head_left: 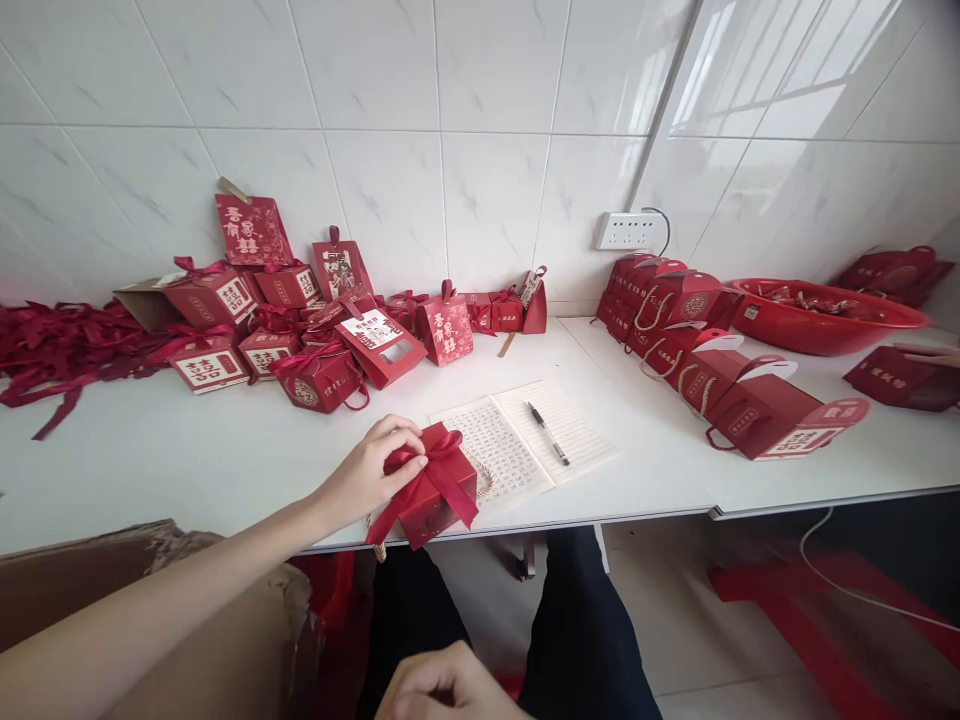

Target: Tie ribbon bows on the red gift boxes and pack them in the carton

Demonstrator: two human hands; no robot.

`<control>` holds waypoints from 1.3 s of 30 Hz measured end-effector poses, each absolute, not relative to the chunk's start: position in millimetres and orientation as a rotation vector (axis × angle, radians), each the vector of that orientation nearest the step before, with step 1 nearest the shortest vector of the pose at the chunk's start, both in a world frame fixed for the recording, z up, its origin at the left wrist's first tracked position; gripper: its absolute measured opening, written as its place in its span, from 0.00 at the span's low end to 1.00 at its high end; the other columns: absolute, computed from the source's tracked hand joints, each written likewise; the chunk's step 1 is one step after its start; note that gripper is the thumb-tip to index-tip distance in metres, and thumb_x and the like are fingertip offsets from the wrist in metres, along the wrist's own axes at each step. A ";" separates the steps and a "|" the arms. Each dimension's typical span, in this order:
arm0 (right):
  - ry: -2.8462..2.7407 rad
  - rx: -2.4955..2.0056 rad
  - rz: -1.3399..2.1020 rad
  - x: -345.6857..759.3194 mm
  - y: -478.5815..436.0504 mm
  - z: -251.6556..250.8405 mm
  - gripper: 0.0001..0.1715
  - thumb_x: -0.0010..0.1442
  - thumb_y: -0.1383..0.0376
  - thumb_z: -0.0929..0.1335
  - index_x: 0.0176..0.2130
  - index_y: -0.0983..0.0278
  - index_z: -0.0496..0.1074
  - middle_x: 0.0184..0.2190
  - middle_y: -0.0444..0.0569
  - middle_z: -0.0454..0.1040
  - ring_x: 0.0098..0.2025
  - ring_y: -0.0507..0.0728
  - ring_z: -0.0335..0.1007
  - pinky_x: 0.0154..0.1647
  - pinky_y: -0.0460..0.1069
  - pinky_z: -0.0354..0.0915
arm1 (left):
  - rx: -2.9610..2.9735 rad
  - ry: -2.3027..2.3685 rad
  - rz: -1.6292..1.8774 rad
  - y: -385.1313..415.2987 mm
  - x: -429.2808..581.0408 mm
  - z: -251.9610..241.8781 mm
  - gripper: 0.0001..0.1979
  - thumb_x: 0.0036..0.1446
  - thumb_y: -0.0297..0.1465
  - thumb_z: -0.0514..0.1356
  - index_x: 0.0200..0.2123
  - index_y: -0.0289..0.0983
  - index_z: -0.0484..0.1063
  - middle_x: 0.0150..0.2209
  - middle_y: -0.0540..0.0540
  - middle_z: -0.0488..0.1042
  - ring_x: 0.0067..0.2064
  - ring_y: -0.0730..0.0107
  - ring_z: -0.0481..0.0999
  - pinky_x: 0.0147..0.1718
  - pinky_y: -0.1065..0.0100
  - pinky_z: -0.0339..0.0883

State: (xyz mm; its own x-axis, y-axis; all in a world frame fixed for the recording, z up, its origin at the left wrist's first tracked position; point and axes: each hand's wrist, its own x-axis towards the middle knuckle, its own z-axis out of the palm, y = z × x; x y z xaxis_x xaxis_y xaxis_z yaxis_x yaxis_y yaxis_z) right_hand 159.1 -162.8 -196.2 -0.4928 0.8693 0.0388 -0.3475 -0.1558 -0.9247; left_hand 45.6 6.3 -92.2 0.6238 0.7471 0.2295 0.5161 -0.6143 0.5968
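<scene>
Red box [426, 515]: in the head view, it sits at the front edge of the table [637, 400], beside the near left corner of the notebook [525, 435]. Its base seems to reach that edge, so we judge a downward push could tip it into our lap.
Bow [433, 465]: a tug on one loop or tail could slip the knot or leave it lopsided.
Left hand [375, 465]: our thumb and fingers appear to pinch the bow's left loop.
Right hand [450, 685]: it curls low over our lap, partly cut off; we cannot tell whether it grips anything.
Cord [486, 475]: it loops over the notebook; if the box shifts, it could snag the pages.
Pen [549, 434]: it lies loose and could roll if the notebook gets nudged.
Bag [253, 230]: towards the back left corner, we read 吾家有囍.
Printed box [206, 365]: we make out 囍.
Handwriting: too small for us to read.
</scene>
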 end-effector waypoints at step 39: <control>-1.500 -1.550 -0.166 340.8 -97.1 -175.7 0.11 0.64 0.70 0.60 0.45 0.64 0.67 0.40 0.54 0.71 0.42 0.59 0.69 0.39 0.54 0.68 | 2.124 0.605 0.872 35.7 175.7 -113.9 0.07 0.57 0.30 0.55 0.27 0.38 0.69 0.38 0.45 0.73 0.44 0.65 0.73 0.44 0.64 0.69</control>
State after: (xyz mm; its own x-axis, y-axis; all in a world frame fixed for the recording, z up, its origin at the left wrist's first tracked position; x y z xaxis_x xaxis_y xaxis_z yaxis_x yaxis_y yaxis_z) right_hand 340.8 -97.1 -175.7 0.2419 0.7105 0.6608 0.8380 0.1903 -0.5114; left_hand 175.7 35.7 -113.9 0.6563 0.6467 0.3886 0.1368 -0.6085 0.7816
